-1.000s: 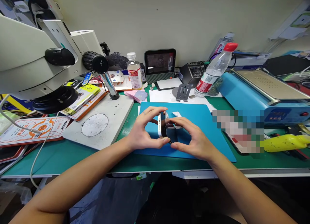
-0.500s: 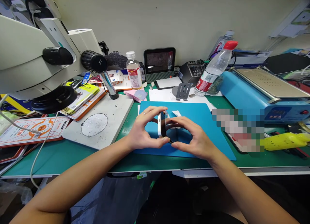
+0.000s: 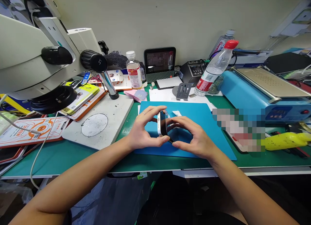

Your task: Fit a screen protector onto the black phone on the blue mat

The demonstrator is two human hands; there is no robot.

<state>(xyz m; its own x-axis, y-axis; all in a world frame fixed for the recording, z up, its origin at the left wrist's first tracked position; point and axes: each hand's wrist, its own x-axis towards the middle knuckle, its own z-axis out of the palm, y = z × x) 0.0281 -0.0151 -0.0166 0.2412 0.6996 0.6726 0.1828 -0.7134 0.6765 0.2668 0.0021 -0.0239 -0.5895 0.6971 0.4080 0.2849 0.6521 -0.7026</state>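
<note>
A smartphone [image 3: 159, 124] with a silver edge and a dark glass face is held on its side above the blue mat [image 3: 209, 137]. The end with a port and small holes faces me, and the dark face turns right. My left hand [image 3: 145, 129] is closed on it, fingers on top and thumb below. My right hand [image 3: 196, 136] curls round from the right, its thumb at a thin dark edge low on the phone. Its fingertips are partly hidden behind the phone.
A microscope [image 3: 53, 72] looms at left above its pale base plate [image 3: 121, 114]. A bottle with a red cap [image 3: 212, 71] leans near a blue heating-plate machine [image 3: 243, 95]. Behind the mat stand a grey phone stand [image 3: 184, 91] and a small screen [image 3: 159, 61]. A yellow bottle [image 3: 286, 141] lies at right.
Both hands keep nearly the same pose around the phone. The phone has turned or tilted very slightly, and the whole view has shifted a little.
</note>
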